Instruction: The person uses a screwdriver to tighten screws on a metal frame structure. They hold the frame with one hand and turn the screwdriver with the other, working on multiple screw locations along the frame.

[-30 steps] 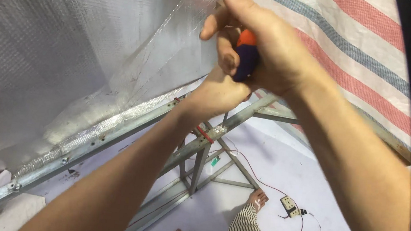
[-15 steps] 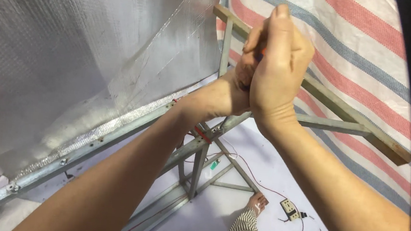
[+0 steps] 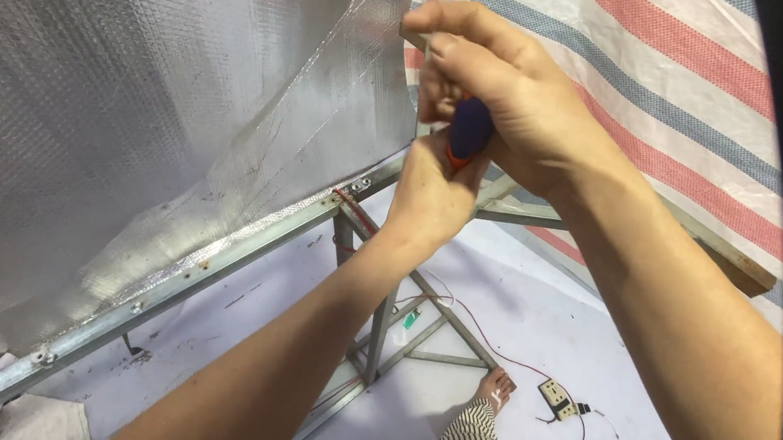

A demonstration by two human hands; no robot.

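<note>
A screwdriver with a dark blue and orange handle is gripped in the right hand, whose fingers are closed around it at the upper middle of the scene. The left hand is placed just below, touching the handle's orange end, with its fingers curled; what is inside them cannot be told. Both hands are held beside the right edge of a silver bubble-foil insulation sheet, which is fixed on a grey metal angle frame running from the near left up to the hands. On the right, a red, white and blue striped woven tarpaulin is seen. Far below, a white socket block with red wire is lying on the pale floor, beside a foot.
</note>
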